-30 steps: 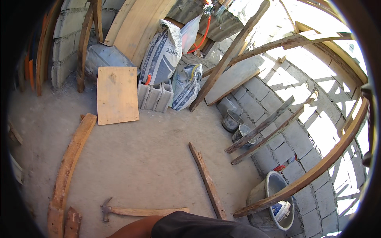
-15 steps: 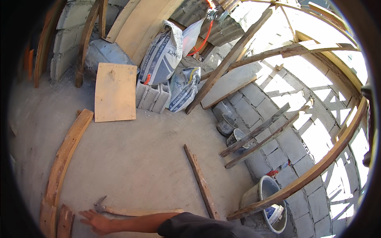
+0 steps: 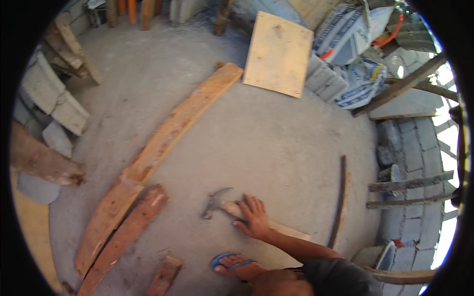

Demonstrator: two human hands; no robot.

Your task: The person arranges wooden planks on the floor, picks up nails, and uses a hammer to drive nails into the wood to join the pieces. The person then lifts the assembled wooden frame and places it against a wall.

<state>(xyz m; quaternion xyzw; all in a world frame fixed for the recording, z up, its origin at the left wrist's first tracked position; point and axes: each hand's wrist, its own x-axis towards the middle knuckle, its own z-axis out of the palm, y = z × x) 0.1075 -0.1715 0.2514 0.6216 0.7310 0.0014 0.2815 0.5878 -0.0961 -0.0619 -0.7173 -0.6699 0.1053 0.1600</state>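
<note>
A claw hammer (image 3: 231,209) with a metal head and a pale wooden handle lies on the concrete floor. My right hand (image 3: 255,218) is over the handle, just behind the head, palm down with fingers stretched and apart. Whether the palm touches the wood I cannot tell. The rest of the handle reaches out to the right from under the hand and forearm. My left hand is out of view. My foot in a blue flip-flop (image 3: 232,262) stands close below the hammer.
Left of the hammer lie a long wooden plank (image 3: 170,130), a shorter reddish board (image 3: 128,234) and a wood offcut (image 3: 165,276). A square plywood piece (image 3: 278,54) and cement bags (image 3: 363,86) are at the back. A narrow stick (image 3: 341,202) and a bucket (image 3: 387,259) are right.
The view has swung left and down, bringing more planks and my foot into sight. My right hand has moved from beside the hammer head to over its handle.
</note>
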